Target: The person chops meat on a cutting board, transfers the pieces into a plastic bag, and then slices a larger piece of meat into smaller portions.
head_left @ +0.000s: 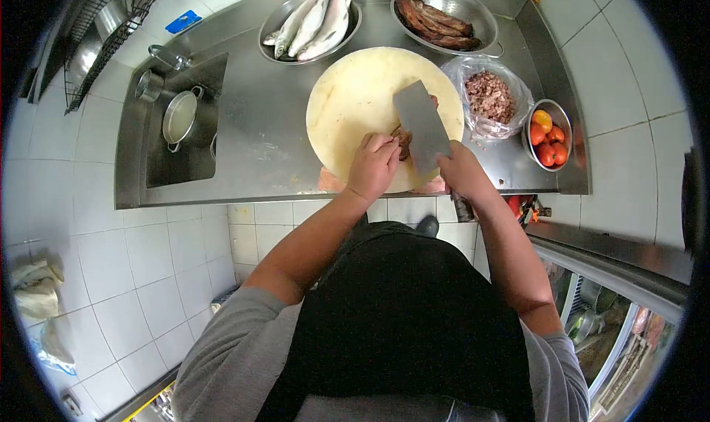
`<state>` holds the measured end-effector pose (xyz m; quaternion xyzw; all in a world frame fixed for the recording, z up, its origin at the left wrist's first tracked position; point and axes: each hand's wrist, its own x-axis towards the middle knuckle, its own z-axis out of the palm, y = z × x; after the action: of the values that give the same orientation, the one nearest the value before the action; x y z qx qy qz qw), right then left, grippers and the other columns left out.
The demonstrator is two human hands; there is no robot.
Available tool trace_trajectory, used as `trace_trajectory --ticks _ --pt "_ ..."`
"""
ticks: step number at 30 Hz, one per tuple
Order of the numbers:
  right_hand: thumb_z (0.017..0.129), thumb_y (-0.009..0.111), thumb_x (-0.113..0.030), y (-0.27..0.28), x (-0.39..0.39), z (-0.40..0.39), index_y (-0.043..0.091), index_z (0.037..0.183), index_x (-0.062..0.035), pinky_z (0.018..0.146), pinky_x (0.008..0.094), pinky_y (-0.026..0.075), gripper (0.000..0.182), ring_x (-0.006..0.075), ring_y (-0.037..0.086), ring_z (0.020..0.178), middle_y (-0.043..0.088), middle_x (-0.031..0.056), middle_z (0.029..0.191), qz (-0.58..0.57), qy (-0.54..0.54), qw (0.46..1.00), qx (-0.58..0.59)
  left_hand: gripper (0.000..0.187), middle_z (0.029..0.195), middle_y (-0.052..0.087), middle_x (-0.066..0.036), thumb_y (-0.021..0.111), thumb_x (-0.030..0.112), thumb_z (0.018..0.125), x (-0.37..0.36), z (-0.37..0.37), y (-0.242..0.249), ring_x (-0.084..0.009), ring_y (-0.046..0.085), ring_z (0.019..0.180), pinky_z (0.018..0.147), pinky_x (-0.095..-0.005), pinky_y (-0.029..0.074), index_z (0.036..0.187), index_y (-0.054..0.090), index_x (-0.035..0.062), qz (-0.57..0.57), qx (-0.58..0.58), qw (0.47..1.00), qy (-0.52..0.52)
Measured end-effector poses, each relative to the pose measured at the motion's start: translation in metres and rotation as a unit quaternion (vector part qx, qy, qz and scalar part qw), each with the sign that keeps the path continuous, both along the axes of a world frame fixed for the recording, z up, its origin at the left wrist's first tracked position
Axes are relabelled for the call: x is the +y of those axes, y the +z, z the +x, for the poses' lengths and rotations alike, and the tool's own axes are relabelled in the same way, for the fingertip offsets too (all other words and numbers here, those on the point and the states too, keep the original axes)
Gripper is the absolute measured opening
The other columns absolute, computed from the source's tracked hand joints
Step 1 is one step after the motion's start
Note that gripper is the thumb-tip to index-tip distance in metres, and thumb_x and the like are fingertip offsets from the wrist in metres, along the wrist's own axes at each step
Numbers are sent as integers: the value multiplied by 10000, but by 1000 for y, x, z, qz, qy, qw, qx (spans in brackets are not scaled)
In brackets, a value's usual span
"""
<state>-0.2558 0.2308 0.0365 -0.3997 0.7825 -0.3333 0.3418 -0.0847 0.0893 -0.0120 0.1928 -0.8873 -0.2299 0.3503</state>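
Note:
My right hand (466, 172) is wrapped round the handle of a broad cleaver (421, 119), whose blade lies over the right part of a round chopping board (347, 89). Fingers bent, my left hand (373, 163) presses on a piece of brown meat (404, 142) just left of the blade. The blade covers part of the meat, and a bit more shows beyond its far right edge. To the right of the board sits a clear plastic bag (523, 89) holding diced meat (488, 96).
Behind the board stand a bowl of whole fish (314, 22) and a metal colander (481, 11) with dark meat strips (436, 24). A bowl of tomatoes (547, 137) is at the right. At the left, a sink (166, 170) holds a two-handled pot (180, 119).

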Motion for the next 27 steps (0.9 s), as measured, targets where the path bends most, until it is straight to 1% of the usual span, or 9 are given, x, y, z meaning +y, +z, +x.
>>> trace_trajectory --ticks 2,6,8,11,18,20,24,26,27 --pt "971 533 -210 27 -4 6 529 1037 85 485 396 497 303 258 599 489 601 194 738 42 -39 994 -97 155 966 634 -116 717 53 831 1 0 1 -315 602 924 809 -401 518 972 708 -10 8 2 1000 4" --pt "981 529 -205 45 30 15 525 1052 79 452 374 476 292 218 549 448 554 127 677 64 -11 993 -98 146 958 631 -118 715 65 837 1 1 2 -312 602 920 805 -401 518 966 709 -4 28 11 999 13" --pt "984 526 -197 60 48 20 519 1055 68 446 360 466 275 197 527 436 532 103 665 126 -14 982 -140 128 960 628 -109 711 72 834 1 1 1 -313 599 927 805 -403 520 943 705 7 36 10 999 20" --pt "982 527 -199 64 50 22 510 1054 62 440 346 461 271 179 521 428 530 91 661 112 -6 983 -142 108 954 623 -101 710 76 827 0 2 -1 -314 594 925 797 -407 521 918 700 17 42 10 999 15" --pt "984 535 -215 19 0 17 512 1038 58 443 347 464 279 183 539 441 546 102 662 63 -11 989 -133 126 945 636 -119 721 69 837 0 0 -3 -308 608 899 791 -405 508 947 711 8 27 10 1000 5" --pt "984 516 -181 18 -1 19 513 1047 40 409 320 438 229 160 506 414 516 55 628 48 -45 981 -183 130 947 637 -118 723 71 836 1 0 -2 -307 608 896 787 -402 510 950 713 9 14 8 1000 6" --pt "990 520 -179 33 32 25 513 1050 39 402 314 432 226 156 506 410 514 56 624 60 -5 987 -149 139 945 642 -116 728 77 834 2 2 2 -307 609 895 782 -401 513 958 721 13 2 -1 1000 17" --pt "995 523 -177 44 45 26 513 1062 37 400 312 429 225 153 507 412 510 55 623 117 -15 979 -165 139 938 644 -114 730 77 832 2 2 2 -309 608 892 782 -404 513 954 723 12 7 0 1000 16" --pt "983 539 -180 38 47 25 515 1068 43 404 321 442 241 163 522 419 521 64 628 101 -1 984 -144 139 931 646 -112 732 78 829 3 2 1 -311 606 890 783 -407 512 951 724 12 11 0 1000 9"
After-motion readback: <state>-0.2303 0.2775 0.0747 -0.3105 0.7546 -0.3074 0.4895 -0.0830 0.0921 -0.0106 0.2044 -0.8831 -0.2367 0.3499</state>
